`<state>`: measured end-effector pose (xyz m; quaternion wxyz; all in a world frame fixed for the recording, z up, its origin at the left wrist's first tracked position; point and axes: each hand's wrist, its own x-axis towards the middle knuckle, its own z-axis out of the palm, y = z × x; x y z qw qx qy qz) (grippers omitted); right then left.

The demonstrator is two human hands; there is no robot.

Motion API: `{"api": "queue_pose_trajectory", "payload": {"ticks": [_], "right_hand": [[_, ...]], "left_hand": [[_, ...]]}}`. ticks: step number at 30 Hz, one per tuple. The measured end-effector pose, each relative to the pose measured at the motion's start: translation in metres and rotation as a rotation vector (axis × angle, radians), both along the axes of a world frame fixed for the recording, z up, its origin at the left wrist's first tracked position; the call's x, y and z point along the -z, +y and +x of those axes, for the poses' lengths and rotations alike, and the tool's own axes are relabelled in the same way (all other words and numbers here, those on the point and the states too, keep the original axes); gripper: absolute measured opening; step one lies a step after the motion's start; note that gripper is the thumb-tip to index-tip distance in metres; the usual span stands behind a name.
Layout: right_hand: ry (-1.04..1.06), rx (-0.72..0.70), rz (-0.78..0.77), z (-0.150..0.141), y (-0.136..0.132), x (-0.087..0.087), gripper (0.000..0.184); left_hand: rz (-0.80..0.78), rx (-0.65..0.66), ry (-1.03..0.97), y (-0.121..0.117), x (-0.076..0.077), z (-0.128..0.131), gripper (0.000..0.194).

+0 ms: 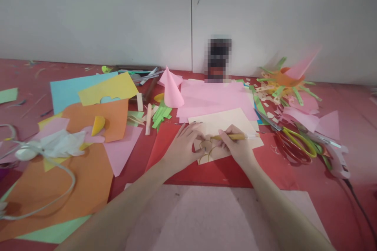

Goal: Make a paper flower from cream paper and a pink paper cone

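A cream sheet of paper lies at a slant on red card. My left hand rests on its left side, thumb and forefinger closed about a small round tan piece, partly hidden and blurred. Curved lines show on the paper just below it. In my right hand is a golden-yellow pen, held in a writing grip, its tip pointing left beside the round piece.
Pink sheets and a pink paper cone stand behind. Scissors and a glue gun lie right, near an orange-and-green paper craft. Orange card and a white cable are left. A white wall closes the back.
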<state>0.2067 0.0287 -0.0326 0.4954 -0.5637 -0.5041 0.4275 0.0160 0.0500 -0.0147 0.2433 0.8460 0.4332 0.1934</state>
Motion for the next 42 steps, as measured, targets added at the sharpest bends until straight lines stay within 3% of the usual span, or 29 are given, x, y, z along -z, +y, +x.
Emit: {"api": "queue_pose_trajectory", "payload": {"ticks": [42], "right_hand": [[-0.019,-0.037,0.045,-0.0002,-0.0025,-0.0043,0.03]], "left_hand": [[0.014,0.035,0.037,0.0009,0.0006,0.0008,0.025]]}}
